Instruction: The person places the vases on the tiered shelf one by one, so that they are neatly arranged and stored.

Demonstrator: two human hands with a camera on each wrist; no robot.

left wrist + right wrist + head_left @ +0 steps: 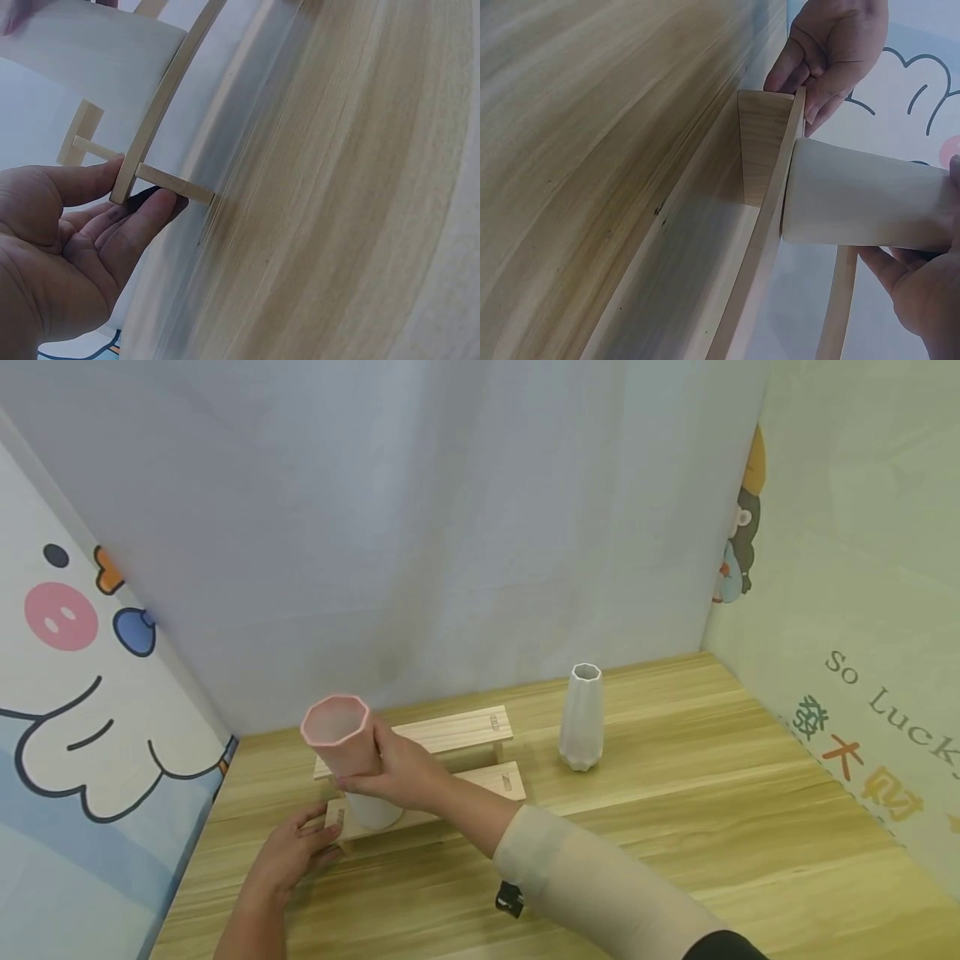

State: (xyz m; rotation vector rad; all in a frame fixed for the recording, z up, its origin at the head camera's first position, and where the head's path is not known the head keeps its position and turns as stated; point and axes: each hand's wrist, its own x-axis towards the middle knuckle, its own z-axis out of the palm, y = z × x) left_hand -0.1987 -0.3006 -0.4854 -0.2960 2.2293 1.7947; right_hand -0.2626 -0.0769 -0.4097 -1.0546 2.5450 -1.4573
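Note:
My right hand (412, 770) grips a faceted vase (345, 756), pink at the top and fading to white below, around its middle. The vase stands almost upright, its base right at the lower step of a two-step wooden stand (491, 778). In the right wrist view, the white lower end (855, 195) of the vase meets the face of the lower board. At the stand's left end, my left hand (291, 852) pinches the lower board (159, 116) between thumb and fingers, with the fingers underneath.
To the right of the stand, a white faceted vase (582, 718) stands on the wood-grain table (675, 777). A grey-white curtain (450, 527) hangs behind the table, and printed panels flank it. Beside the right sleeve (592, 877) shows a small black object (509, 899).

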